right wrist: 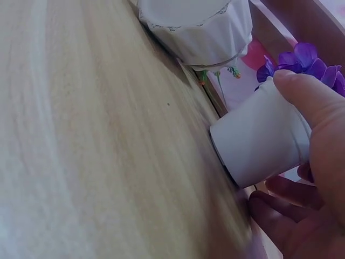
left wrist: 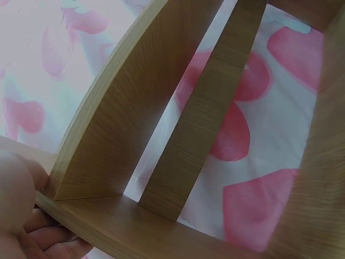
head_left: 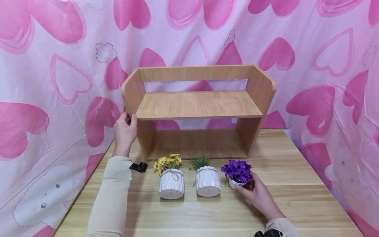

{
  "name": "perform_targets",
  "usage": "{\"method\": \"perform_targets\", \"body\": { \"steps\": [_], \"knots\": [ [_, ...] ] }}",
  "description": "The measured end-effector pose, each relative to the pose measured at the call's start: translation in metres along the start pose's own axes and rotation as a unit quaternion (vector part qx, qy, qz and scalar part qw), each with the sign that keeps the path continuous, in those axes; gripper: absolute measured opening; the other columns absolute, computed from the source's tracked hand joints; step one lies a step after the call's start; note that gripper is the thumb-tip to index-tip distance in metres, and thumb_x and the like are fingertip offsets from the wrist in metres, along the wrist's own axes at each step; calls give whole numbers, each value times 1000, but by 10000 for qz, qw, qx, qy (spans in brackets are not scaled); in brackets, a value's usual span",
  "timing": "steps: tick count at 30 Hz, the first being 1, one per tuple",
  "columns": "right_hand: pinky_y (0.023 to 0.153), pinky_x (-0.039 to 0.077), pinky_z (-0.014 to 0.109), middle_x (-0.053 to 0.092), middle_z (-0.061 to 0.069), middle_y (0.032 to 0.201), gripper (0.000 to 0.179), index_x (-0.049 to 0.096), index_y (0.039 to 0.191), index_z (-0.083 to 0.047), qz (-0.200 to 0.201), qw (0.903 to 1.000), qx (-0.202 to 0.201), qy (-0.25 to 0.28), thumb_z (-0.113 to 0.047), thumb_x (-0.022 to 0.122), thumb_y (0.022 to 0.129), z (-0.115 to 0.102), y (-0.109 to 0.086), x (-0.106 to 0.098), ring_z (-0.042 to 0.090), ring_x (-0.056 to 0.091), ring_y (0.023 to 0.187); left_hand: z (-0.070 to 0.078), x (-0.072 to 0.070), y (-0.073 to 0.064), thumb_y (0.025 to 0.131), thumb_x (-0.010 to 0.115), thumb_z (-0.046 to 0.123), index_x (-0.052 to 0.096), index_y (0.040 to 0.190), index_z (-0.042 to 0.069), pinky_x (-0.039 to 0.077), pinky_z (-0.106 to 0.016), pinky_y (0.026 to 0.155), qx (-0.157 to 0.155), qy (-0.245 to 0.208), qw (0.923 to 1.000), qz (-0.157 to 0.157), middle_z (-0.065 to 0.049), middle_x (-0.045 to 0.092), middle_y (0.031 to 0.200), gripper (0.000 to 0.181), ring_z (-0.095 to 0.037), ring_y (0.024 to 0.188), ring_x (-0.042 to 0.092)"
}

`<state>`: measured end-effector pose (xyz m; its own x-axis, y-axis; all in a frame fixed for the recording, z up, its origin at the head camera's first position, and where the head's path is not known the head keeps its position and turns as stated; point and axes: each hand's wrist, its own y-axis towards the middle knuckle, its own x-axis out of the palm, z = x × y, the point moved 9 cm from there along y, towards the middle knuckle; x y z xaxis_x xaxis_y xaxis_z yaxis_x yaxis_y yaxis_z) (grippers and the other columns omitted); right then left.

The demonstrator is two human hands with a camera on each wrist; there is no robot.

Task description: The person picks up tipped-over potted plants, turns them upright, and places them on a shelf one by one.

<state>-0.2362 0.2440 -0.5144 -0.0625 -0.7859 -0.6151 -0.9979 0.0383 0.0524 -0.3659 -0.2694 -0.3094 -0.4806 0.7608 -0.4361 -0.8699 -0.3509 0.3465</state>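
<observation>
My left hand [head_left: 124, 135] grips the front edge of the left side panel of a wooden shelf [head_left: 198, 104]; in the left wrist view the thumb and fingers wrap that panel. My right hand [head_left: 259, 194] holds a small white pot [right wrist: 264, 135] with purple flowers [head_left: 238, 171], thumb near its rim and fingers around the far side. The pot stands roughly upright, its base right at the tabletop. Left of it, a white ribbed pot with green sprigs [head_left: 208, 184] lies on its side, base facing me. Beside that lies a similar pot with yellow flowers [head_left: 171, 184], a bow tied round it.
The two-level shelf stands at the back of a light wooden table [head_left: 189, 217], its front just behind the flower pots. A pink curtain [head_left: 314, 49] with hearts hangs behind and along both sides. Black camera mounts [head_left: 139, 167] sit on both wrists.
</observation>
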Motion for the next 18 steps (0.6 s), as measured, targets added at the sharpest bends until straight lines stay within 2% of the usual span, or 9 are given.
{"method": "perform_targets", "body": {
  "steps": [8, 14, 18],
  "knots": [
    [117, 47, 61, 52, 41, 153, 94, 36, 159, 10, -68, 9998, 20, 167, -33, 87, 93, -1, 2, 0, 54, 59, 138, 2, -1, 3, 107, 54, 30, 63, 150, 5, 53, -50, 114, 155, -77, 9994, 297, -22, 73, 138, 50, -35, 130, 70],
    [120, 44, 64, 50, 40, 156, 93, 37, 160, 8, -116, 9999, 41, 112, -35, 86, 93, -1, 3, 1, 55, 54, 142, 0, 2, 6, 107, 52, 36, 64, 147, 5, 53, -51, 115, 16, -118, 9995, 307, -22, 73, 138, 52, -36, 127, 69],
    [120, 41, 67, 49, 41, 155, 93, 37, 159, 9, -69, 10000, 3, 33, -35, 86, 94, -1, 3, 1, 57, 53, 142, -1, 3, 7, 108, 51, 37, 65, 146, 5, 53, -52, 114, 29, -104, 9994, 320, -23, 72, 138, 51, -37, 126, 69]
  ]
}}
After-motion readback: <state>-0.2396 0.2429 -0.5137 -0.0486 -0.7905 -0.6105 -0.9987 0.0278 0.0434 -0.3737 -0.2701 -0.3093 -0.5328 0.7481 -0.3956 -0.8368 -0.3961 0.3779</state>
